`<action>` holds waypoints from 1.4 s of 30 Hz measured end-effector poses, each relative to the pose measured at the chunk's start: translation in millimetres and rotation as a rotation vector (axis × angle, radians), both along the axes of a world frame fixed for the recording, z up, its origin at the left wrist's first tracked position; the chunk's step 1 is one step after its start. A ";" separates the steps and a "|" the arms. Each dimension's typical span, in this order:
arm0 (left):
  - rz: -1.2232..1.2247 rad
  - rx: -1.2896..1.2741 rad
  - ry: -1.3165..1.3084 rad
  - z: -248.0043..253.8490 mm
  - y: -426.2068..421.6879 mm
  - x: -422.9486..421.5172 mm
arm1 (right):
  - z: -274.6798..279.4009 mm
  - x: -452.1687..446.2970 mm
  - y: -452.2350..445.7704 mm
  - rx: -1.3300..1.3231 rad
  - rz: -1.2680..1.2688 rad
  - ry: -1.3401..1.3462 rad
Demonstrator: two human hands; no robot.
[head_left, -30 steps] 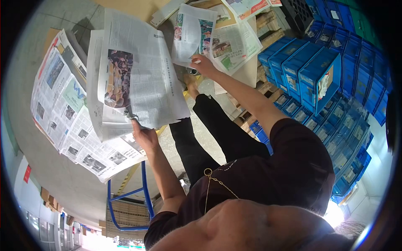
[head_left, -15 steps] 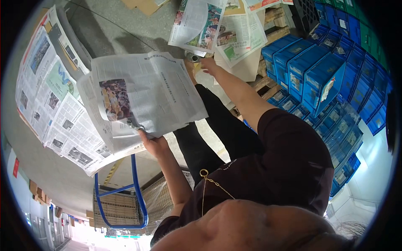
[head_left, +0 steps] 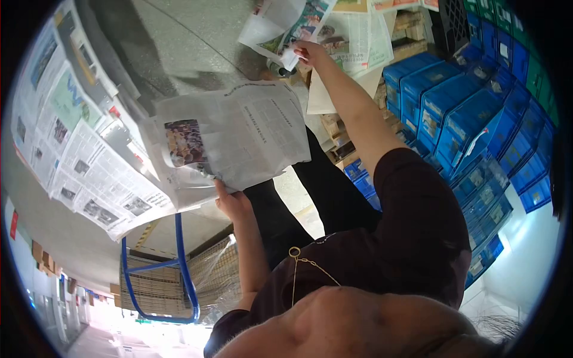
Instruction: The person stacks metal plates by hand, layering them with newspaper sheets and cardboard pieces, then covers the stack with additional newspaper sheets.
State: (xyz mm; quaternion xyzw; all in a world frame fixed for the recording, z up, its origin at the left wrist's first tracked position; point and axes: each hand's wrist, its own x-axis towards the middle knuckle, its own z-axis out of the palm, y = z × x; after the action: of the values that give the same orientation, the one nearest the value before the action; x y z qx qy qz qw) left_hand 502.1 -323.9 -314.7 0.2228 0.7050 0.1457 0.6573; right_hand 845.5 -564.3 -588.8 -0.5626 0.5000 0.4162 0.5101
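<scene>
My left hand [head_left: 234,204] is closed on the near edge of a broad newspaper sheet [head_left: 250,128], thumb on top. The sheet is spread in front of my legs, a crowd photo printed on its left part. Farther forward, my right hand [head_left: 307,53] pinches the corner of another newspaper page [head_left: 271,33] with colour pictures. Just below that corner is a round, greyish object [head_left: 280,69], partly covered, whose kind I cannot make out. A thick layer of newspapers [head_left: 89,170] lies at the left, partly under the held sheet's left side.
Blue plastic bins [head_left: 444,113] are stacked on the right, with green ones behind them. More newspapers [head_left: 358,45] lie over a pale board beside wooden pallets [head_left: 409,30]. A blue-handled cart [head_left: 186,271] with mesh sides stands at lower left. Grey concrete floor [head_left: 191,48] shows ahead.
My right hand has moved forward from beside the round object and taken hold of the page corner. My left hand still grips the sheet. The whole view has shifted slightly.
</scene>
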 end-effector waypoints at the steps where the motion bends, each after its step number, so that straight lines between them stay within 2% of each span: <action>1: 0.019 -0.005 0.043 2.2 -1.9 -0.4 | 7.1 9.7 9.1 0.023 0.008 -0.043; 3: 0.049 -0.049 0.106 11.7 -5.9 -1.1 | 26.7 26.7 27.1 0.100 0.028 -0.123; 5: 0.030 -0.058 0.122 26.7 -4.0 10.2 | 43.3 43.7 43.5 -0.087 0.321 -0.159; 7: -0.013 -0.076 0.113 41.6 -4.6 8.5 | 47.6 47.3 43.4 -0.183 0.305 -0.126; 9: -0.002 -0.060 0.110 31.6 -3.3 7.4 | 44.8 40.3 48.3 -0.260 0.434 -0.058; 10: 0.011 -0.043 0.126 23.9 -6.1 -1.4 | -40.4 22.4 9.0 -0.257 0.344 -0.026; 13: 0.046 -0.105 0.183 19.4 -8.8 -10.1 | -40.6 -20.2 18.4 -0.349 0.380 0.074; 17: 0.019 -0.123 0.138 15.7 -14.0 -24.3 | -62.9 -43.9 32.1 -0.401 0.274 0.093; 20: -0.046 -0.143 0.158 10.2 -14.2 -28.2 | -76.8 -31.7 43.1 -0.413 0.190 0.055; 24: 0.034 -0.204 0.152 14.8 -12.2 -19.2 | -61.4 0.4 44.7 -0.344 0.078 -0.001; 28: 0.045 -0.258 0.097 27.3 -4.0 -6.7 | -18.2 23.0 37.8 -0.067 -0.049 -0.082; 29: 0.038 -0.272 0.068 33.3 -1.7 -1.7 | -11.2 31.1 37.3 -0.046 0.005 -0.104; 31: 0.056 -0.289 0.051 44.5 3.9 5.3 | 37.6 35.5 50.5 -0.004 0.100 -0.152; 32: 0.060 -0.300 0.041 50.4 6.2 8.0 | 76.1 38.7 67.2 -0.016 0.243 -0.272; 35: 0.024 -0.306 -0.049 68.5 17.6 12.5 | 154.7 54.9 123.3 0.094 0.438 -0.630; 36: 0.021 -0.311 -0.077 73.4 21.6 12.4 | 185.3 59.9 154.6 0.003 0.465 -0.767; 39: -0.002 -0.344 -0.147 87.4 40.5 9.0 | 248.7 84.1 230.2 -0.056 0.720 -1.106; 41: -0.029 -0.399 -0.184 96.7 56.3 7.7 | 331.6 70.0 323.3 0.119 0.792 -1.251; 42: -0.027 -0.412 -0.194 99.9 63.7 6.6 | 356.5 61.9 354.0 0.138 1.018 -1.285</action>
State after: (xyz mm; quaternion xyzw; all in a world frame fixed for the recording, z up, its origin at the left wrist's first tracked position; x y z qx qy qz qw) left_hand 508.7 -260.1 -214.8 0.0785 0.6502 0.0106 0.7556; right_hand 907.4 -210.3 -232.4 -0.8165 -0.2323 0.2232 0.4791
